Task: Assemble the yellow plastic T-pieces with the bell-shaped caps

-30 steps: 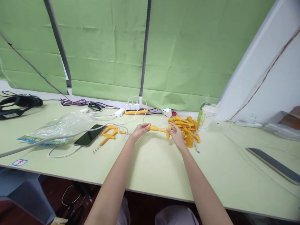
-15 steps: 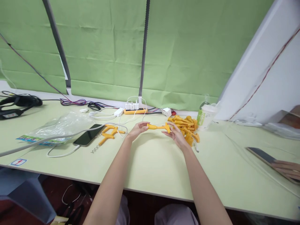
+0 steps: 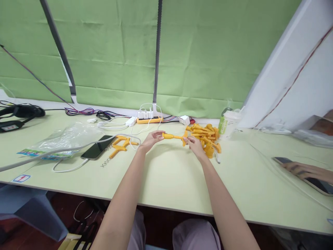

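A yellow plastic tool [image 3: 173, 136] with a T-shaped end is held level above the table between both hands. My left hand [image 3: 152, 139] is closed on its straight left end. The fingers of my right hand [image 3: 194, 145] pinch the T-shaped end. Just beyond my right hand lies a pile of yellow plastic parts [image 3: 205, 133]. Left of my left hand, yellow corkscrews [image 3: 120, 147] with metal spirals lie beside a black phone [image 3: 99, 147].
A power strip [image 3: 149, 120] with white plugs and cables sits at the back. A clear plastic bag [image 3: 70, 139] and a black headset [image 3: 22, 113] lie left. At right stand a white cup [image 3: 230, 123] and, farther over, another person's hand [image 3: 307, 170] on a phone [image 3: 318, 184].
My right hand has closed its fingers on the T-shaped end, which has turned more upright. The other person's hand has moved left over the phone.
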The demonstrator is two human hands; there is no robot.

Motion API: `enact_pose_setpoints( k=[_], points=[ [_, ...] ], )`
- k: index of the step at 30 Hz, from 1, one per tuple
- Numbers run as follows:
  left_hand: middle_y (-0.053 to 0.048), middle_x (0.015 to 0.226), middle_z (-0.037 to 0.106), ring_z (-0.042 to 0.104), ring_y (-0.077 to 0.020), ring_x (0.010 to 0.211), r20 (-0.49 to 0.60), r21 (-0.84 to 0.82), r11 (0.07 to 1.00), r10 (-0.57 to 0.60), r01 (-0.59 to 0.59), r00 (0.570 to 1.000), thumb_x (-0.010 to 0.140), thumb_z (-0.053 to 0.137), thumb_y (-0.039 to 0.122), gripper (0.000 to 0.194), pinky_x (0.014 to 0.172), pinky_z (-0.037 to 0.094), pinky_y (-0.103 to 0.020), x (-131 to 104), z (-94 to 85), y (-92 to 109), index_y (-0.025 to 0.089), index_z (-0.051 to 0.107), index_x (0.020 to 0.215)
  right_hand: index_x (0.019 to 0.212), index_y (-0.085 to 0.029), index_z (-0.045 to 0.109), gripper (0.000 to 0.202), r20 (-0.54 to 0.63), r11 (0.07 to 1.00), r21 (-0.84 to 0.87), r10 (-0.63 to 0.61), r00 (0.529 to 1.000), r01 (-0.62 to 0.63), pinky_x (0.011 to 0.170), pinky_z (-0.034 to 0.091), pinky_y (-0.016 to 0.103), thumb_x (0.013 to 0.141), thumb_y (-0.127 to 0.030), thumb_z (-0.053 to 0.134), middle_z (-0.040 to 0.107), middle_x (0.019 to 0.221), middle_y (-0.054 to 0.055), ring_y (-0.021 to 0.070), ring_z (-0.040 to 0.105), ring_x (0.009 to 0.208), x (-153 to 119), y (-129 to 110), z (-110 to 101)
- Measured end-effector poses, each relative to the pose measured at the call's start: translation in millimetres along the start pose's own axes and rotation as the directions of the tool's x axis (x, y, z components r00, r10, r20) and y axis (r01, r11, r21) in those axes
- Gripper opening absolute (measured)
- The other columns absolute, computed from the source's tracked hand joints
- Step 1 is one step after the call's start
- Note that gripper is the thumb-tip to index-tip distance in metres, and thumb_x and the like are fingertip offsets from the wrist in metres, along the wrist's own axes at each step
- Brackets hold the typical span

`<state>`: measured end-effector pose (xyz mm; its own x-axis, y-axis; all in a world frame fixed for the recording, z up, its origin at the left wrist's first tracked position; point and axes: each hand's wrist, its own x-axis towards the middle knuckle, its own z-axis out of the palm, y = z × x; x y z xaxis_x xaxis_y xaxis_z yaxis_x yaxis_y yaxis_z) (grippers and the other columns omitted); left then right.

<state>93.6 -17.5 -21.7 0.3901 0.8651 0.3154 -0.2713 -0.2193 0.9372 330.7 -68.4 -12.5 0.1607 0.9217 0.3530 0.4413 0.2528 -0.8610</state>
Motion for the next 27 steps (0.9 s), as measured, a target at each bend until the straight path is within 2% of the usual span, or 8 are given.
enact_pose_setpoints(
  k=[5,9,12,14,17,19,23,27],
  points=[
    [-0.013,0.114,0.063,0.056,-0.0254,0.108,0.004,-0.029,0.999,0.014,-0.013,1.000,0.057,0.080,0.028,0.047,0.100,0.035,-0.042,0,2.6,0,0.014,0.066,0.100,0.114,-0.022,0.052,0.054,0.053,0.970,0.241,-0.003,0.999,-0.010,0.046,0.048,0.022,0.072,-0.056,0.058,0.062,0.074,-0.001,0.0108,0.059,0.050,-3,-3,6],
    [-0.013,0.116,0.062,0.055,-0.0260,0.111,-0.014,-0.028,1.000,0.006,-0.006,1.000,0.058,0.080,0.030,0.047,0.100,0.035,-0.042,0,2.0,1,0.015,0.066,0.100,0.109,-0.020,0.057,0.047,0.073,0.957,0.289,0.001,0.997,-0.023,0.053,0.050,0.023,0.077,-0.053,0.051,0.066,0.088,0.006,0.0140,0.066,0.063,-2,-6,1],
    [-0.013,0.117,0.062,0.055,-0.0258,0.110,-0.020,-0.042,0.999,0.013,-0.014,1.000,0.059,0.080,0.031,0.047,0.100,0.035,-0.041,0,0.8,2,0.016,0.066,0.101,0.114,-0.021,0.057,0.052,0.123,0.959,0.282,-0.016,0.992,-0.019,0.059,0.050,0.023,0.068,-0.045,0.064,0.066,0.099,0.007,0.0169,0.067,0.079,0,-4,0],
    [-0.013,0.117,0.061,0.054,-0.0255,0.111,-0.015,-0.052,0.999,0.007,-0.008,1.000,0.060,0.079,0.030,0.047,0.100,0.034,-0.041,0,0.3,3,0.016,0.065,0.102,0.110,-0.018,0.060,0.054,0.099,0.971,0.236,0.016,0.995,-0.039,0.057,0.048,0.023,0.063,-0.044,0.069,0.068,0.087,0.006,0.0157,0.066,0.068,1,-2,1],
    [-0.013,0.118,0.061,0.053,-0.0255,0.113,0.021,-0.057,0.998,0.010,-0.009,1.000,0.061,0.078,0.027,0.045,0.101,0.034,-0.041,1,0.8,3,0.015,0.065,0.102,0.080,-0.014,0.067,0.042,-0.020,0.995,0.082,0.050,0.999,-0.048,0.047,0.043,0.023,0.064,-0.053,0.065,0.062,0.060,0.002,0.0113,0.053,0.047,0,1,2],
    [-0.013,0.118,0.060,0.053,-0.0256,0.113,0.060,-0.051,0.998,0.037,-0.034,0.998,0.060,0.078,0.024,0.043,0.101,0.033,-0.042,1,2.0,3,0.015,0.065,0.100,0.065,-0.015,0.064,0.044,-0.069,1.000,0.009,0.028,0.997,-0.028,0.044,0.041,0.022,0.066,-0.059,0.062,0.057,0.053,0.001,0.0105,0.049,0.046,0,2,1],
    [-0.013,0.130,0.053,0.045,-0.0263,0.122,0.126,-0.012,0.997,0.077,-0.076,0.989,0.056,0.080,0.019,0.055,0.101,0.033,-0.041,-2,6.1,5,0.020,0.062,0.108,0.070,-0.015,0.066,0.046,0.008,0.983,0.152,0.104,0.995,-0.104,0.049,0.047,0.022,0.063,-0.061,0.064,0.061,0.059,0.002,0.0125,0.058,0.053,1,2,1],
    [-0.012,0.130,0.053,0.057,-0.0228,0.107,0.009,0.117,0.991,-0.071,0.069,0.997,0.063,0.076,0.033,0.067,0.093,0.041,-0.039,-4,7.5,7,0.025,0.052,0.125,0.072,-0.015,0.066,0.045,0.069,0.955,0.253,0.141,0.988,-0.155,0.054,0.052,0.023,0.063,-0.059,0.066,0.063,0.062,0.003,0.0136,0.063,0.055,2,4,3]
  ],
)
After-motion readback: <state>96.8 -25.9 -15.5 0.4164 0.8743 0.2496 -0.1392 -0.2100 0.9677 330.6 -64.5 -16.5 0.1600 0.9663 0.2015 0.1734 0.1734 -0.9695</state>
